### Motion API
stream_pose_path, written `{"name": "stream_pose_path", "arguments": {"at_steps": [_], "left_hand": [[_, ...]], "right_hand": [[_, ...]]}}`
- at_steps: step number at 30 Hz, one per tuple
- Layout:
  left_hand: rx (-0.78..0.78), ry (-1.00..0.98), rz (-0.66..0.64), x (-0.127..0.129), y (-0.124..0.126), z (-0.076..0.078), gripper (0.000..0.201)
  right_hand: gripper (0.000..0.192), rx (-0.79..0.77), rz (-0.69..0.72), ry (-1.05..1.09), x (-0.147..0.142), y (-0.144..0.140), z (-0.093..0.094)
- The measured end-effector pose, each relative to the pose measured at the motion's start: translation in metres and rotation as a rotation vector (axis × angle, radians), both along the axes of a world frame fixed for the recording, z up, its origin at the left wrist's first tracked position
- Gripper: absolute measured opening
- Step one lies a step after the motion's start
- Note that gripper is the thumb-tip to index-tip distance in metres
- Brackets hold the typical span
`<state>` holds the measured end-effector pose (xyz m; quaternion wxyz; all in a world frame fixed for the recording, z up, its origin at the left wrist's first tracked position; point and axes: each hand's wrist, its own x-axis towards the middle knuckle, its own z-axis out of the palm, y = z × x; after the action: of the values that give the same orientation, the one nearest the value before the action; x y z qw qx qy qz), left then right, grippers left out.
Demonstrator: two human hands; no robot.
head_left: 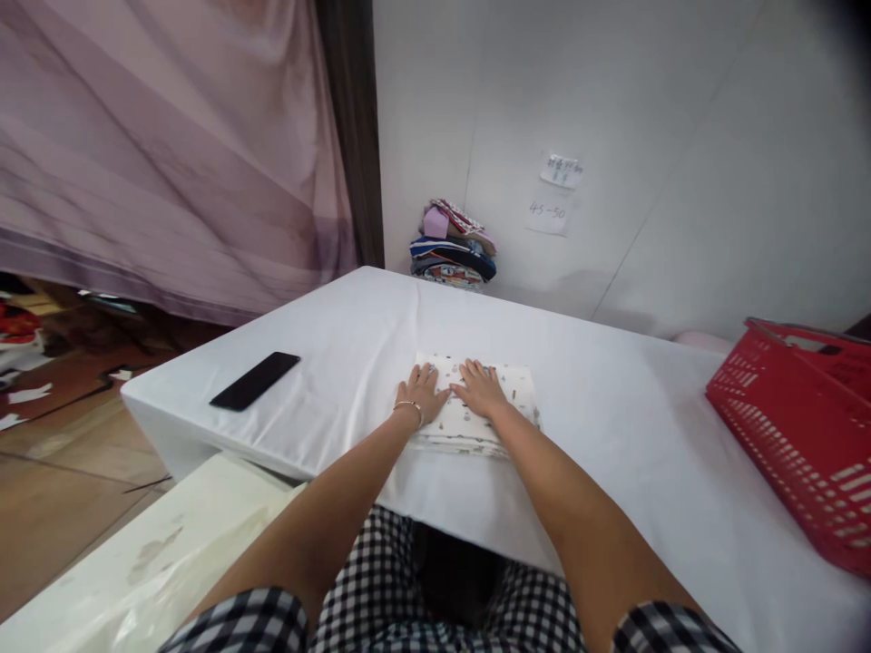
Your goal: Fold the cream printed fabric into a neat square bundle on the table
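Observation:
A folded white cloth with a small scattered print (469,424) lies near the front edge of the white-covered table (599,435). Its layers show along the near side; whether it is a garment or a sheet I cannot tell. My left hand (420,396) rests flat on the cloth's left part, fingers spread, a thin bracelet at the wrist. Beside it, my right hand (480,388) presses flat on the middle of the cloth, fingers outstretched. The two thumbs come close together. Neither hand grips anything.
A black phone (255,381) lies at the table's left. On the right stands a red plastic basket (796,426). Folded clothes are stacked (453,249) at the far edge against the wall. A pale box (170,553) sits low at left, below a hanging pink curtain (177,154).

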<state>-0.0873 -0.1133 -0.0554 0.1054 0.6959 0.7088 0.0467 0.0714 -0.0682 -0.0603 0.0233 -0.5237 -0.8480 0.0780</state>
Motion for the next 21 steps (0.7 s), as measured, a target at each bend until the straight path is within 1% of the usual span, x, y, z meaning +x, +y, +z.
{"name": "stream_pose_path", "arguments": {"at_steps": [3, 5, 7, 10, 11, 13, 16, 19, 21], "left_hand": [[0.002, 0.012, -0.001, 0.000, 0.000, -0.001, 0.066], [0.012, 0.046, -0.004, 0.001, 0.003, 0.002, 0.063], [0.062, 0.086, -0.023, 0.003, 0.008, 0.006, 0.059], [0.186, 0.114, -0.129, 0.008, 0.020, 0.011, 0.054], [0.203, 0.113, -0.164, 0.009, 0.024, 0.011, 0.053], [0.164, 0.094, -0.194, 0.009, 0.031, 0.009, 0.053], [0.068, 0.061, -0.149, 0.007, 0.035, 0.001, 0.055], [0.058, 0.061, -0.133, 0.006, 0.035, -0.004, 0.057], [0.054, 0.062, -0.138, 0.006, 0.034, -0.005, 0.057]], "right_hand": [[0.065, -0.003, 0.003, -0.007, 0.002, 0.000, -0.001], [0.066, -0.007, 0.007, -0.015, 0.002, 0.001, -0.001], [0.066, -0.009, 0.007, -0.016, 0.002, 0.001, -0.001], [0.064, -0.008, 0.006, -0.010, 0.002, 0.001, -0.001], [0.064, -0.008, 0.006, -0.009, 0.003, 0.001, -0.001], [0.062, -0.006, 0.008, -0.007, 0.004, 0.000, -0.001], [0.061, 0.004, 0.013, 0.010, 0.003, -0.002, 0.001], [0.058, -0.014, 0.023, 0.015, 0.002, -0.003, 0.005], [0.059, -0.039, 0.037, 0.010, 0.007, -0.001, 0.009]]}}
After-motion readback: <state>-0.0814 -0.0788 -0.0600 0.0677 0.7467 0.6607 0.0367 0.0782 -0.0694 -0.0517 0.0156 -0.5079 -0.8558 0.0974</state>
